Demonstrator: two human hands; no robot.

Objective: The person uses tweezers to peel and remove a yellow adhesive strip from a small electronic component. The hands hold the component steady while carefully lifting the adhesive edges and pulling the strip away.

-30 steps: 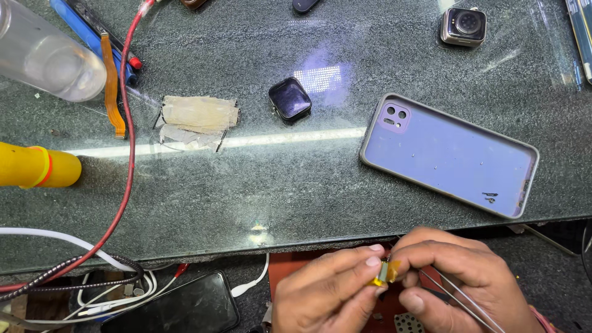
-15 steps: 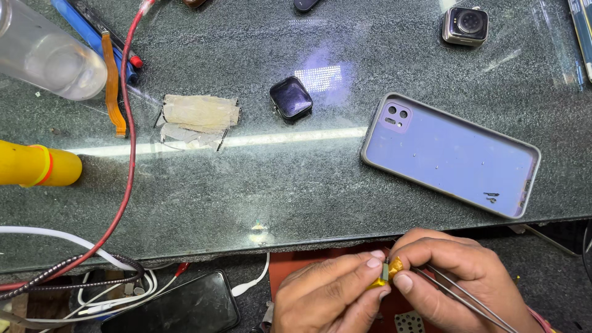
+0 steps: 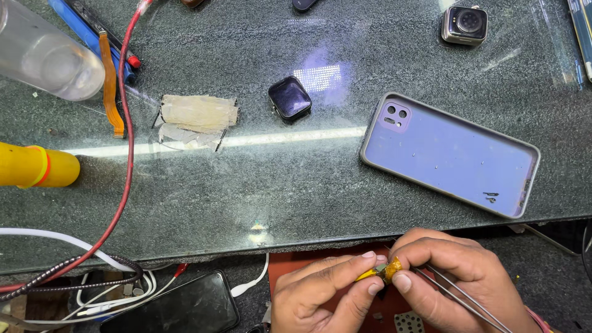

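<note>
My left hand (image 3: 320,296) and my right hand (image 3: 450,277) meet at the bottom edge of the head view, below the glass-topped table. Between their fingertips they pinch a small part wrapped in yellow tape (image 3: 385,271). The right hand also holds thin metal tweezers (image 3: 468,299) that slant down to the right. On the table above lies a lilac phone (image 3: 447,154), back up. A small dark watch body (image 3: 290,98) sits left of it.
A silver watch body (image 3: 464,24) is at the far right. A wad of beige tape (image 3: 197,114), an orange flex strip (image 3: 110,86), a red cable (image 3: 126,154), a clear bottle (image 3: 46,55) and a yellow handle (image 3: 37,166) lie left. A black phone (image 3: 179,308) lies below.
</note>
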